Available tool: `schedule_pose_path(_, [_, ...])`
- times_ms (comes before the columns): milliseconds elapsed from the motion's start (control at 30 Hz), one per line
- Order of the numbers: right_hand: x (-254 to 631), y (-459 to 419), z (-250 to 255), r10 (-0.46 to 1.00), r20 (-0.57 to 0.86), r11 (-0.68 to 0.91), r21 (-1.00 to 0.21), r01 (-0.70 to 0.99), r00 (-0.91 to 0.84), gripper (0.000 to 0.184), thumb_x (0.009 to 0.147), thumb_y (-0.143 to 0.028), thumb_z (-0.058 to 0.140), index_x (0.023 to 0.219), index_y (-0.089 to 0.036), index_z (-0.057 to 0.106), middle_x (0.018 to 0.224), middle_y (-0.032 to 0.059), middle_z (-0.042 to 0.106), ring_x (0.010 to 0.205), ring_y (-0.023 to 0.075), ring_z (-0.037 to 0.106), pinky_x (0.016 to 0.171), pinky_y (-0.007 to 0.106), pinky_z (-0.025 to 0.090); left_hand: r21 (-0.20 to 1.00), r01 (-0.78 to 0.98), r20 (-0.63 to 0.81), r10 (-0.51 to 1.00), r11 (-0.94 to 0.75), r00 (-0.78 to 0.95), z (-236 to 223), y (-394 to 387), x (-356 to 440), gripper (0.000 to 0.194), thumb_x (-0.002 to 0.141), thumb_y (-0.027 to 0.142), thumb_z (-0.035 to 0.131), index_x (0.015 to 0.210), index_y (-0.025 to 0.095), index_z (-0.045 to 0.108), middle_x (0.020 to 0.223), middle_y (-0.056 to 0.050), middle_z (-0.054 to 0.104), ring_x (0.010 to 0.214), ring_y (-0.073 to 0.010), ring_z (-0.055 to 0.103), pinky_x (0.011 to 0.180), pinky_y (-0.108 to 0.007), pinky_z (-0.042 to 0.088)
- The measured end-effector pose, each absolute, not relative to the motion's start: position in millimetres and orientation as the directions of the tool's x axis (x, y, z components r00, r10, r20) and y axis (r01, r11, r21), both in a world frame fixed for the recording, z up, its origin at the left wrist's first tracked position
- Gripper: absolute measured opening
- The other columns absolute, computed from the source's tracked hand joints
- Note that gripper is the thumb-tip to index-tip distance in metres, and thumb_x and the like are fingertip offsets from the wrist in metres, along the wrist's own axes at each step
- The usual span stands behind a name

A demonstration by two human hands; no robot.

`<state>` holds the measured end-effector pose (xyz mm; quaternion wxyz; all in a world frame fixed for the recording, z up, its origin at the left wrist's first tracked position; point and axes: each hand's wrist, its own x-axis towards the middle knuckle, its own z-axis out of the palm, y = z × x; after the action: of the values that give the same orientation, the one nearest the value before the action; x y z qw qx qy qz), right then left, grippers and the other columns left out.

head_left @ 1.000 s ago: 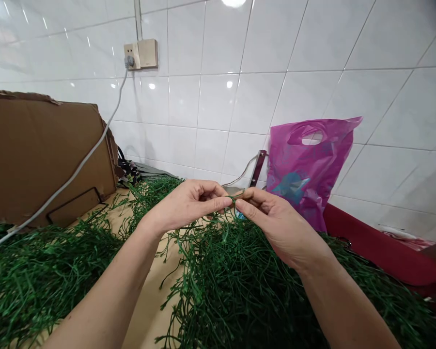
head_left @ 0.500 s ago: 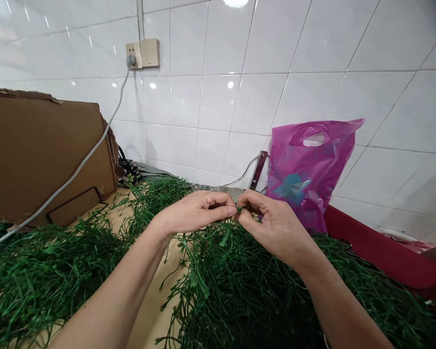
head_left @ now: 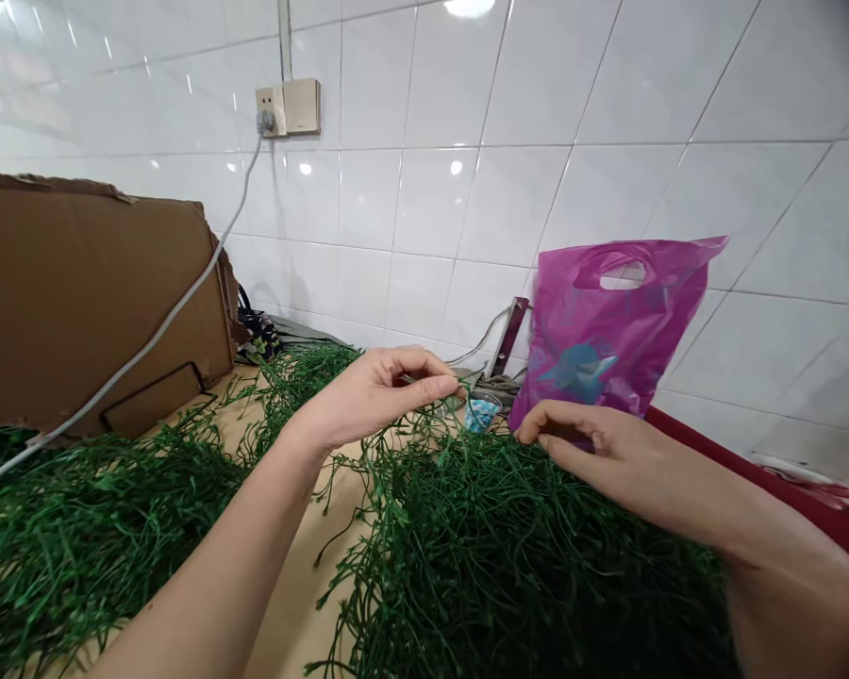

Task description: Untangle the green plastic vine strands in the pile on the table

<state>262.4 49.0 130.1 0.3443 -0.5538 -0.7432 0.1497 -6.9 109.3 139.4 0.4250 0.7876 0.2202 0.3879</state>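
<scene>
While the left hand (head_left: 378,396) reaches in at the middle of the frame, its fingers curl over a thin green strand (head_left: 431,385) — whether thumb and forefinger truly pinch it, I cannot tell. That strand runs roughly sideways, out past the fingertips toward the right, and rises from a heap of artificial vine (head_left: 509,556) spread across the lower frame on a tan counter (head_left: 290,604). The right hand (head_left: 601,448), half-curled and palm down, sits just above the heap's far edge, its thumb hidden and nothing plainly held. Of the two, the left is nearer the strand. Just beyond its fingertips stands a small cup of blue bits (head_left: 482,413). A pink plastic bag (head_left: 612,325) (printed with a blue fish-like shape, no readable writing) stands at right; a cardboard sheet (head_left: 77,302) leans at left, and a white cord (head_left: 162,321) climbs to a wall socket (head_left: 287,108) at upper left.
</scene>
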Motion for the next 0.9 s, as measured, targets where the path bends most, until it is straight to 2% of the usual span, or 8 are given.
schedule_pose_path(67, [252, 41, 135, 0.927, 0.361, 0.293, -0.542, 0.788, -0.096, 0.017, 0.088, -0.039, 0.061, 0.089, -0.026, 0.072, 0.073, 0.0006, 0.068, 0.059, 0.0172, 0.052, 0.055, 0.031, 0.040, 0.846, 0.059, 0.394, 0.694, -0.531, 0.602, 137, 110, -1, 0.016, 0.089, 0.031, 0.066, 0.089, 0.016, 0.071, 0.078, 0.001, 0.062, 0.073, -0.0111, 0.051, 0.072, -0.026, 0.042])
schedule_pose_path(133, [237, 37, 140, 0.895, 0.446, 0.300, -0.571, 0.764, -0.019, 0.024, 0.092, -0.046, 0.056, 0.094, -0.026, 0.070, 0.083, 0.0027, 0.070, 0.070, 0.0200, 0.058, 0.062, 0.033, 0.044, 0.865, 0.054, 0.375, 0.714, -0.499, 0.592, 137, 109, 2, 0.017, 0.086, 0.031, 0.070, 0.090, 0.015, 0.070, 0.073, 0.003, 0.058, 0.068, -0.0102, 0.049, 0.066, -0.025, 0.039])
schedule_pose_path(200, [222, 37, 142, 0.882, 0.471, 0.366, -0.666, 0.650, -0.014, 0.026, 0.091, -0.048, 0.058, 0.096, -0.025, 0.070, 0.089, 0.0040, 0.072, 0.079, 0.0209, 0.062, 0.070, 0.033, 0.048, 0.876, 0.052, 0.365, 0.728, -0.480, 0.581, 137, 107, 4, 0.018, 0.083, 0.031, 0.072, 0.088, 0.014, 0.068, 0.069, 0.004, 0.055, 0.065, -0.0096, 0.047, 0.063, -0.024, 0.037])
schedule_pose_path(300, [203, 41, 139, 0.921, 0.373, 0.385, -0.831, 0.402, -0.112, 0.026, 0.086, -0.045, 0.066, 0.102, -0.025, 0.070, 0.093, 0.0041, 0.073, 0.086, 0.0203, 0.065, 0.076, 0.032, 0.051, 0.869, 0.055, 0.373, 0.724, -0.491, 0.580, 139, 104, 4, 0.018, 0.084, 0.032, 0.071, 0.085, 0.014, 0.068, 0.069, 0.003, 0.057, 0.064, -0.0092, 0.047, 0.062, -0.024, 0.036])
schedule_pose_path(400, [195, 47, 131, 0.935, 0.340, 0.355, -0.885, 0.303, -0.102, 0.019, 0.083, -0.040, 0.069, 0.093, -0.023, 0.070, 0.084, 0.0022, 0.070, 0.081, 0.0177, 0.062, 0.073, 0.030, 0.050, 0.850, 0.084, 0.381, 0.717, -0.520, 0.583, 139, 102, 4, 0.018, 0.086, 0.032, 0.069, 0.088, 0.014, 0.068, 0.070, 0.002, 0.060, 0.065, -0.0093, 0.048, 0.061, -0.024, 0.036])
schedule_pose_path(533, [194, 51, 125, 0.920, 0.386, 0.386, -0.861, 0.331, -0.069, 0.015, 0.084, -0.037, 0.068, 0.083, -0.021, 0.067, 0.076, 0.0004, 0.065, 0.074, 0.0153, 0.057, 0.068, 0.028, 0.046, 0.813, 0.144, 0.404, 0.725, -0.563, 0.558, 141, 99, 3, 0.016, 0.089, 0.031, 0.067, 0.087, 0.015, 0.067, 0.073, 0.002, 0.060, 0.068, -0.0097, 0.049, 0.063, -0.023, 0.038])
schedule_pose_path(733, [201, 49, 130, 0.906, 0.358, 0.414, -0.859, 0.300, -0.226, 0.014, 0.089, -0.033, 0.063, 0.080, -0.022, 0.065, 0.069, -0.0009, 0.063, 0.071, 0.0148, 0.058, 0.071, 0.029, 0.047, 0.850, 0.090, 0.337, 0.667, -0.519, 0.665, 145, 102, -6, 0.013, 0.090, 0.026, 0.065, 0.094, 0.014, 0.068, 0.075, 0.002, 0.063, 0.069, -0.0092, 0.055, 0.067, -0.022, 0.044])
schedule_pose_path(900, [202, 48, 131, 0.908, 0.389, 0.410, -0.745, 0.526, -0.157, 0.013, 0.091, -0.029, 0.057, 0.082, -0.022, 0.064, 0.069, -0.0005, 0.061, 0.068, 0.0154, 0.055, 0.066, 0.029, 0.043, 0.859, 0.148, 0.273, 0.682, -0.490, 0.678, 142, 104, -7, 0.013, 0.094, 0.027, 0.060, 0.096, 0.015, 0.064, 0.077, -0.001, 0.070, 0.074, -0.0124, 0.066, 0.073, -0.026, 0.050])
